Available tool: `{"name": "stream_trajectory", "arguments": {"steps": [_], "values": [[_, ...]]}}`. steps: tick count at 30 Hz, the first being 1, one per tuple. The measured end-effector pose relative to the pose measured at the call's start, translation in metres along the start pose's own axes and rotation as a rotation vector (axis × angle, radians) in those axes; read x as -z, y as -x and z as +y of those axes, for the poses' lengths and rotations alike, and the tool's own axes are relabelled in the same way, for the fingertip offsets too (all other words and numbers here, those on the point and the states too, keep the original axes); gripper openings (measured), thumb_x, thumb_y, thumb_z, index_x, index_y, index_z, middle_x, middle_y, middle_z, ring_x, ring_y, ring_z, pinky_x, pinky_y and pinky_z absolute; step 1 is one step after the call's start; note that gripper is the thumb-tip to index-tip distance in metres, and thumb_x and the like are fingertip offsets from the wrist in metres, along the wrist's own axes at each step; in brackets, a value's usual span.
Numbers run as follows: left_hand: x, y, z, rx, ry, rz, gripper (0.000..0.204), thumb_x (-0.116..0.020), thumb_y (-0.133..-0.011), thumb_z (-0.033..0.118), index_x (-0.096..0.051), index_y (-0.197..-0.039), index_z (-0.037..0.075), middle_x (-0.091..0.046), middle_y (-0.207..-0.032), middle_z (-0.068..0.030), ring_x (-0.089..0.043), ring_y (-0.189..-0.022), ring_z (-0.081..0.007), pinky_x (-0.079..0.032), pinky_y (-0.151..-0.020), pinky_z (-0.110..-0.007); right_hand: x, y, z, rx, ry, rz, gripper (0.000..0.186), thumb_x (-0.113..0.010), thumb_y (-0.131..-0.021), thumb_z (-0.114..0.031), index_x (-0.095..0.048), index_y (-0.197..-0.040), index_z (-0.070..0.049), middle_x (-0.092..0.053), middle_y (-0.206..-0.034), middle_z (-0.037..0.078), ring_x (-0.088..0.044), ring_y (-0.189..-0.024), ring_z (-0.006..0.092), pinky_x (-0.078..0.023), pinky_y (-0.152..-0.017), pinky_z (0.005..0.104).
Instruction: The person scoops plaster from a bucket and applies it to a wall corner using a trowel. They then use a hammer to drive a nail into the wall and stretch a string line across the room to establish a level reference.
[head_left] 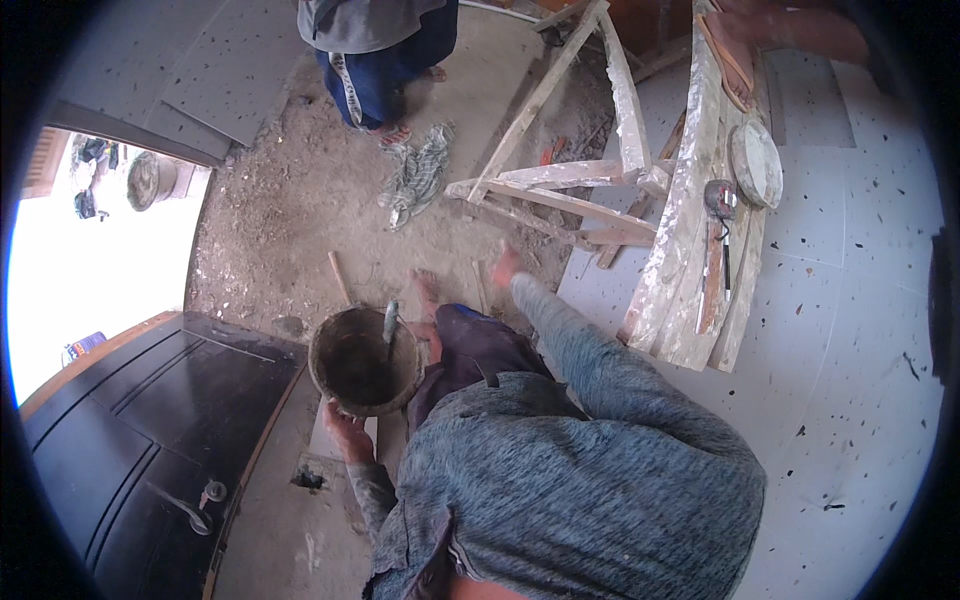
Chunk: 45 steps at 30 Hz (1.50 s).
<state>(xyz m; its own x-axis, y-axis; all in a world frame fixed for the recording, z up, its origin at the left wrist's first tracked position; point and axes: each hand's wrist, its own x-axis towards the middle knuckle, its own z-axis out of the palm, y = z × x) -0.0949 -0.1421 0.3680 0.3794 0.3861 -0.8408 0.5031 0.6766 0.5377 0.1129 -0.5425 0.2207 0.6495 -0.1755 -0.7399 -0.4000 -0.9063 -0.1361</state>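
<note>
Grey, crusted residue coats the bucket (320, 372), which sits left of the person's body with a trowel (391, 322) standing inside against its far right wall. The left hand (348, 435) has its fingers curled against the bucket's near edge; how tightly they close is hidden. The right hand (507, 266) extends over the floor (290, 220), apart from the bucket, with no object visible in it; how far its fingers open cannot be told.

Holding the bucket well would likely mean keeping it level and close to the body, fingers well under the edge, so the trowel does not tip out.

Writing is scarce: marks on the blue tub (84, 348) beyond the doorway, far left, and on the tape measure (719, 199) on the plank worktop (668, 290), right, are too small to read.
</note>
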Motion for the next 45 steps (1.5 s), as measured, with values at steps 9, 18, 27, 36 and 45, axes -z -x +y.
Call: {"name": "stream_trajectory", "arguments": {"steps": [9,18,27,36,45], "values": [[-0.035,0.007,0.039,0.013,-0.016,0.041,0.027,-0.053,-0.085,0.033,-0.056,-0.101,0.012,-0.059,-0.095,-0.0026,-0.055,-0.09,-0.0172,-0.044,-0.079,-0.035,0.239,-0.199,0.017,0.176,0.727,0.343,0.033,-0.042,-0.094,-0.031,-0.067,-0.097,-0.01,-0.069,-0.105,0.007,-0.063,-0.104,0.0201,-0.014,-0.108,0.0632],[-0.039,-0.027,0.048,0.02,-0.002,-0.017,0.031,-0.055,-0.084,0.033,-0.055,-0.106,0.011,-0.058,-0.097,-0.0038,-0.054,-0.089,-0.0166,-0.044,-0.079,-0.037,0.331,-0.279,0.055,0.286,0.571,0.474,0.05,-0.038,-0.094,-0.048,-0.066,-0.098,-0.006,-0.068,-0.09,0.008,-0.064,-0.074,0.018,-0.051,-0.063,0.0383],[-0.075,-0.022,0.052,-0.025,-0.039,0.061,0.025,-0.054,-0.087,0.032,-0.057,-0.104,0.015,-0.054,-0.101,-0.0012,-0.054,-0.087,-0.0143,-0.045,-0.078,-0.036,0.129,-0.122,-0.101,0.351,-0.044,0.112,0.053,-0.059,-0.084,-0.04,-0.056,-0.122,-0.003,-0.06,-0.117,0.021,-0.058,-0.105,0.0319,-0.045,-0.094,0.0387],[-0.096,-0.02,0.053,-0.04,-0.085,0.014,0.016,-0.055,-0.087,0.029,-0.054,-0.085,0.013,-0.043,-0.076,0.002,-0.049,-0.072,-0.0109,-0.042,-0.059,-0.027,0.003,-0.09,-0.193,0.733,-0.062,-0.187,0.045,-0.056,-0.084,-0.039,-0.061,-0.115,-0.007,-0.066,-0.106,0.018,-0.063,-0.099,0.0307,-0.049,-0.086,0.0394],[-0.099,-0.04,0.047,-0.033,-0.138,-0.014,0.019,-0.058,-0.084,0.032,-0.053,-0.086,0.013,-0.044,-0.077,0.0016,-0.045,-0.07,-0.0106,-0.039,-0.063,-0.028,-0.032,-0.098,-0.18,0.345,-0.321,-0.393,0.045,-0.055,-0.085,-0.048,-0.066,-0.094,-0.006,-0.065,-0.076,0.003,-0.06,-0.066,0.0177,-0.049,-0.06,0.0333]]}}
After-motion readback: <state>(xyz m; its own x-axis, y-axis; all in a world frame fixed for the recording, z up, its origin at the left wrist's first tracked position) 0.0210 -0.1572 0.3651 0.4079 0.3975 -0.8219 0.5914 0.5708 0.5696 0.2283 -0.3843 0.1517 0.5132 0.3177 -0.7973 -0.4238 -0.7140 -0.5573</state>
